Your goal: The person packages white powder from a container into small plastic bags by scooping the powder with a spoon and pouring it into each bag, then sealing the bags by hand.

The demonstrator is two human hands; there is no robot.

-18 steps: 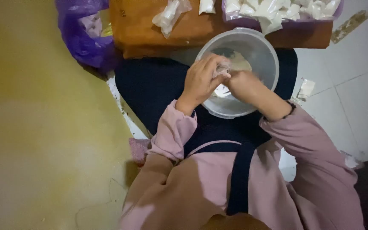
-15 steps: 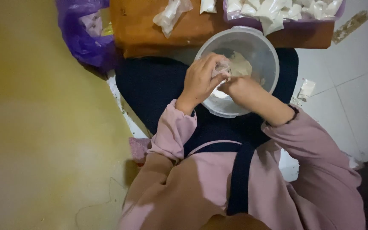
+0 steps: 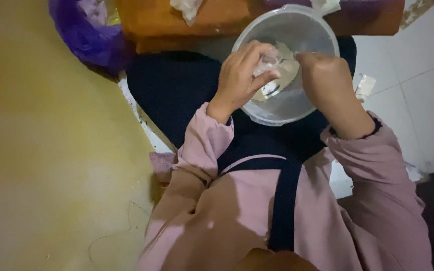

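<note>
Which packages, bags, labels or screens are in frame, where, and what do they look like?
Small clear plastic packet: pinched in the left hand over the clear round plastic tub, crumpled, see-through.
Purple plastic bag: top left on the floor, bunched, glossy.
White crumpled wrappers: top edge, on the orange-brown board.
Labels or screens: none visible.

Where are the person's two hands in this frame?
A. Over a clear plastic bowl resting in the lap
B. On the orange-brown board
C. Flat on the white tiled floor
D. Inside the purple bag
A: the left hand and the right hand meet over the clear plastic bowl, which sits on the dark lap, with the left hand pinching a small clear bit of plastic.
</note>
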